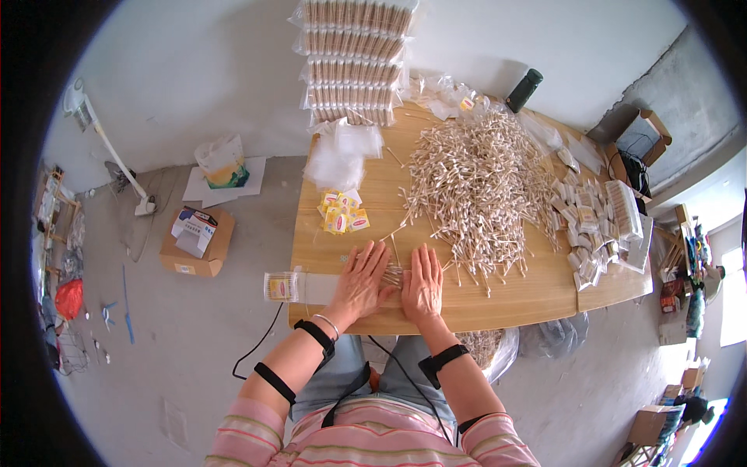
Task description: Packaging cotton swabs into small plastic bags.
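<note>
My left hand (362, 279) and my right hand (422, 282) lie flat, palms down and fingers spread, on a wooden table (498, 300) near its front edge. Between and under the fingers is a small bunch of cotton swabs (394, 274), pressed against the tabletop. A big loose heap of cotton swabs (478, 183) covers the table just beyond my right hand. A clear plastic bag with a yellow label (292, 286) lies at the table's left front corner, partly under my left hand. Small yellow labels (342, 212) sit farther back.
Stacked packs of swabs (354, 58) stand against the wall at the table's far side, with crumpled clear bags (341, 152) below them. Filled small packets (595, 226) pile up at the right end. A black cylinder (524, 90) stands at the back. A cardboard box (196, 241) sits on the floor left.
</note>
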Demonstrator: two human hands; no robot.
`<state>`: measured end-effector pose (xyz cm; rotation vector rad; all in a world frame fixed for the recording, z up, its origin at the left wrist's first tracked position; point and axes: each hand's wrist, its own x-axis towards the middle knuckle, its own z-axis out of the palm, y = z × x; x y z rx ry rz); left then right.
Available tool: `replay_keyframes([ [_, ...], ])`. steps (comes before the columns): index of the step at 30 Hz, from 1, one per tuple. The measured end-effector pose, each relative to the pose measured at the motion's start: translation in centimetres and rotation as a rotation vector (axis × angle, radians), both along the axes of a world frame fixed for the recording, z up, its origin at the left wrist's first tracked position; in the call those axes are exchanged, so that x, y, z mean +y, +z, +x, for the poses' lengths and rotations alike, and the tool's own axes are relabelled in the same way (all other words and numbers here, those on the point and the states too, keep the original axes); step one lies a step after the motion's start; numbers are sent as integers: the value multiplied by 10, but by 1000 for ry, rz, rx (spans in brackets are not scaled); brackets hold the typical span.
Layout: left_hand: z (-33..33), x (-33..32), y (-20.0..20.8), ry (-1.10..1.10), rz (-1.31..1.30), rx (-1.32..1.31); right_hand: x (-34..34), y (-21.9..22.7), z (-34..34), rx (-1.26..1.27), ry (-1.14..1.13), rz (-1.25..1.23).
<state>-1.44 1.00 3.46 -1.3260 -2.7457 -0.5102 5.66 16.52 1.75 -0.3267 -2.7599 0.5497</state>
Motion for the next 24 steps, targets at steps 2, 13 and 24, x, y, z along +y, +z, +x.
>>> replay_keyframes([
  [2, -1, 2, -1, 22, -30, 4, -2, 6, 0, -18, 42, 20],
  [13, 29, -8, 8, 80, -111, -59, -2, 16, 7, -25, 127, 52],
  [24, 12, 4, 5, 14, -141, -78, 0, -1, 3, 139, -81, -68],
])
